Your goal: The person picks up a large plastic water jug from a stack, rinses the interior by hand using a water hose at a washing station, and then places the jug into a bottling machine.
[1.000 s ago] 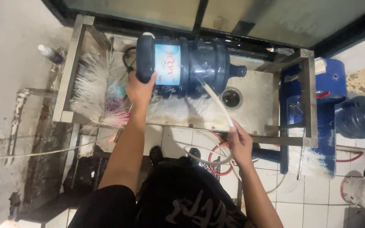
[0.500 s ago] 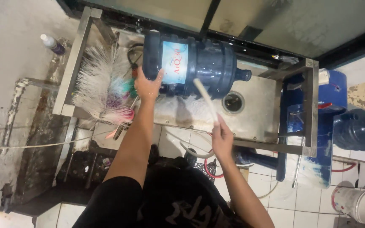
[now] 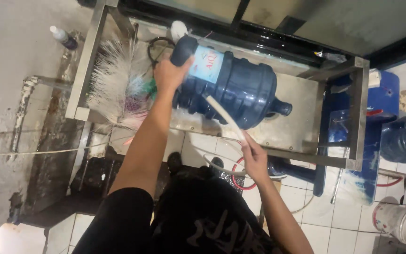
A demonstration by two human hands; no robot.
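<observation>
Rinsing jug point(image 3: 233, 87) on side in sink point(image 3: 301, 127): left hand point(image 3: 170, 74) grips base end; right hand point(image 3: 253, 157) closed on hose point(image 3: 224, 117). Keep hose tip against jug, neck toward sink's right edge.

The water jug point(image 3: 233, 87) lies in the metal trough point(image 3: 301, 127), the bristle brush point(image 3: 113, 87) at its left.

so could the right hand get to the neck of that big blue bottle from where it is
Probably yes. The right hand holds a white hose at the metal basin edge, and the bottle neck lies just beyond, uncovered. The hose occupies that hand, though.
</observation>
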